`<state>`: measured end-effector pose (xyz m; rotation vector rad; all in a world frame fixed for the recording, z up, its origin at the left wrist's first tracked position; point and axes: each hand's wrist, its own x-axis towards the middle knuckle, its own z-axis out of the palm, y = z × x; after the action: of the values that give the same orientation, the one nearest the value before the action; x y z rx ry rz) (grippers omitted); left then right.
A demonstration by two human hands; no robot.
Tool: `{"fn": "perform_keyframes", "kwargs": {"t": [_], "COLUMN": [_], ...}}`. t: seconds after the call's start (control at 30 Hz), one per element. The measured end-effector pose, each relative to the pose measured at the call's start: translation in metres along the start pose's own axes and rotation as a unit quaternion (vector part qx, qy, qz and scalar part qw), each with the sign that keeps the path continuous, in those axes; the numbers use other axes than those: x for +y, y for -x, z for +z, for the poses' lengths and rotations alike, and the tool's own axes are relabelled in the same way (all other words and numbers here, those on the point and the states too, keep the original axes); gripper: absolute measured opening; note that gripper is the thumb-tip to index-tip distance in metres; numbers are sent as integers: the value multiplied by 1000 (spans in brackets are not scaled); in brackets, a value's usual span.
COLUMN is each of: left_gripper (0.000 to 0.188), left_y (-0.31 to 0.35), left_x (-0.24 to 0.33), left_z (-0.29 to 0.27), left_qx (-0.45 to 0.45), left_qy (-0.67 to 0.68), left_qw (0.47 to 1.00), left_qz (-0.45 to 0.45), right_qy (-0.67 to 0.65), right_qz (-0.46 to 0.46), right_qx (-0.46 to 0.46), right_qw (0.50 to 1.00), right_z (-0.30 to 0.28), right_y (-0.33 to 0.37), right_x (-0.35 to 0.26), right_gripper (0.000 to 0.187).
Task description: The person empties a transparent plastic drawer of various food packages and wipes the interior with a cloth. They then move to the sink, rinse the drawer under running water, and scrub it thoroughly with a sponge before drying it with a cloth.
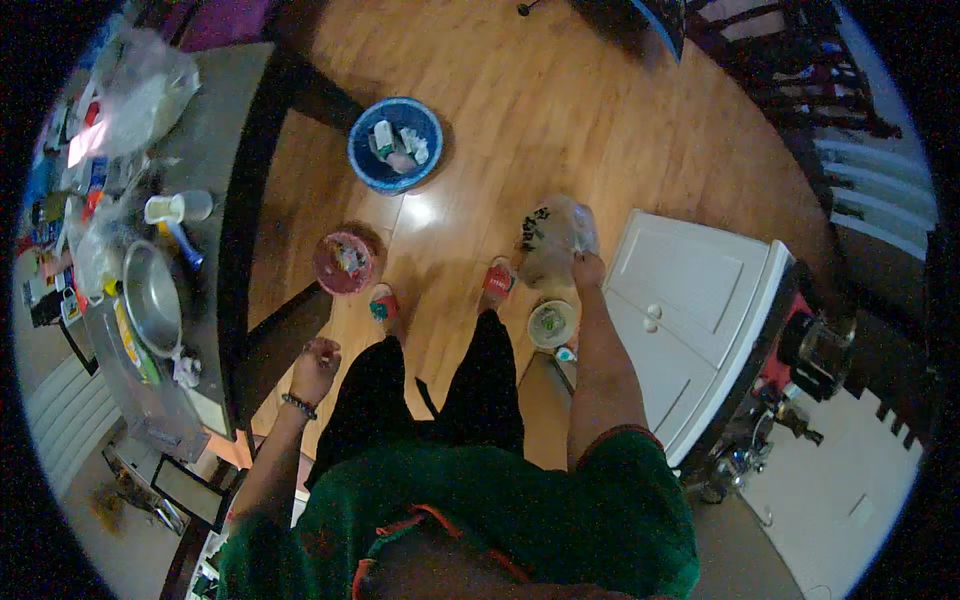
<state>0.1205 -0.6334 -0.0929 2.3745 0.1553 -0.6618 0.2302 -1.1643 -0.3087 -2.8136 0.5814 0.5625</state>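
Observation:
My right hand (589, 269) is closed on a translucent plastic bag (560, 240) with dark printing on one side. The bag hangs in front of the white cabinet, above the wooden floor. Just below it stands a small cream-coloured bin (541, 326) with some green scraps inside. My left hand (318, 362), wearing a dark beaded bracelet on its wrist, hangs low near the dark table leg. Its fingers are curled in, and nothing shows in them. The nearest thing beyond it is a small pink basket (327, 262) with litter in it.
A blue bin (357, 165) holding crumpled waste stands farther ahead. At left, a dark table (215, 150) carries a metal basin (153, 298), plastic bags and cups. A white cabinet (672, 270) with a cluttered top stands at right. Dark wooden furniture (800, 100) is at the far right.

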Motion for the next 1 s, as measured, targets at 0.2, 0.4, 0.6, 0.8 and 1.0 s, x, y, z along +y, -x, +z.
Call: {"fn": "perform_keyframes", "kwargs": {"t": [0.2,0.4,0.6,0.8,1.0], "left_gripper": [17,19,22,20,17], "left_y": [-24,-68,-66,-59,-23], "left_x": [59,99,111,119,148], "left_z": [74,120,130,130,110], "left_qx": [-86,-151,-146,-137,-68], "left_qy": [87,63,-34,9,27], "left_qw": [990,986,988,990,997], "left_qz": [-76,-33,-31,-42,-36], "right_qy": [-90,-324,-364,-241,-170], "right_qz": [82,233,192,-43,-73], "right_qx": [-55,29,-49,-93,-186], "right_qw": [991,916,910,965,965], "right_z": [52,74,70,150,102], "right_y": [-99,-167,-166,-133,-57], "right_x": [103,205,178,249,169], "right_gripper": [36,29,30,29,25]}}
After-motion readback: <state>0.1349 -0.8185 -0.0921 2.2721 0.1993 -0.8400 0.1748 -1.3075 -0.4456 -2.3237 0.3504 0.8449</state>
